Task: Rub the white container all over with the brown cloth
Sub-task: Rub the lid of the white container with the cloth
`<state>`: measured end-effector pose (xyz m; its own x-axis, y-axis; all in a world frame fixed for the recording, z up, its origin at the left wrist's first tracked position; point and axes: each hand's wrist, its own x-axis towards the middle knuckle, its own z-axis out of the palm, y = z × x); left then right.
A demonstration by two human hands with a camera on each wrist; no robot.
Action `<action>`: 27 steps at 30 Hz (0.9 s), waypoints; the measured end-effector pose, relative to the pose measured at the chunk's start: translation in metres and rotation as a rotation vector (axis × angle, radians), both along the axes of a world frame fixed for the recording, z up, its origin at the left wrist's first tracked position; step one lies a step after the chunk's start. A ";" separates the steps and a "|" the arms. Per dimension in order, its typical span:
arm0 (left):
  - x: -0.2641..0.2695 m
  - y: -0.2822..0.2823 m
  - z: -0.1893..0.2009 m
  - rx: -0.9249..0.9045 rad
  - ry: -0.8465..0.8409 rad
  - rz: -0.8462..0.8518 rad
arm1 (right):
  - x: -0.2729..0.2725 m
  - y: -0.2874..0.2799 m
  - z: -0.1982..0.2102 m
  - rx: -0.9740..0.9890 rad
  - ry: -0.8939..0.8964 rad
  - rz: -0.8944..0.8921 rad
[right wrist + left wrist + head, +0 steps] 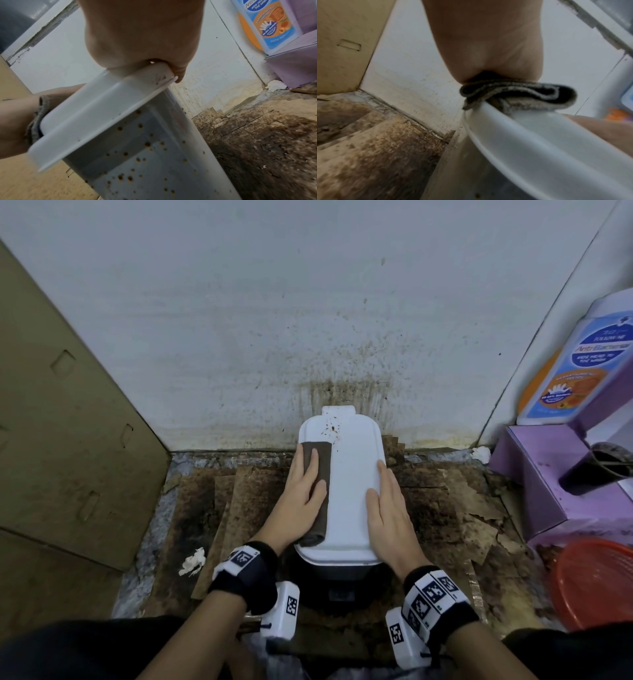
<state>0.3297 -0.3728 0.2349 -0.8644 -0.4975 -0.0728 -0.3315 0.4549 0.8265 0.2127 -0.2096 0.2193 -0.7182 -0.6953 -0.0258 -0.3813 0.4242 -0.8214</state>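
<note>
A white container (349, 494) stands upright against the stained wall, its flat lid speckled with brown spots at the far end. A folded brown cloth (322, 470) lies along the lid's left side. My left hand (306, 479) presses flat on the cloth with straight fingers. In the left wrist view the cloth (522, 94) is squeezed between palm and lid rim (513, 135). My right hand (380, 487) holds the lid's right edge, thumb on top. In the right wrist view a finger (179, 75) bends over the rim, and the container's side (137, 155) shows rusty spots.
A cardboard sheet (68, 422) leans at the left. At the right are a purple box (548, 484), a soap bottle (575, 364) and a red basket (596, 583). Dirty cardboard pieces (239, 501) cover the floor, with a white crumpled scrap (193, 561) at the left.
</note>
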 end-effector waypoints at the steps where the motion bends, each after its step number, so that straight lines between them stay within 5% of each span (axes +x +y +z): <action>1: 0.000 -0.001 -0.001 0.008 0.016 0.005 | 0.000 0.000 -0.001 0.000 0.001 -0.001; 17: 0.023 0.045 -0.007 -0.233 -0.056 0.046 | 0.001 0.002 -0.001 0.000 -0.009 -0.011; 27: -0.013 -0.002 0.017 -0.073 -0.198 -0.070 | -0.002 0.000 -0.001 -0.025 -0.023 0.004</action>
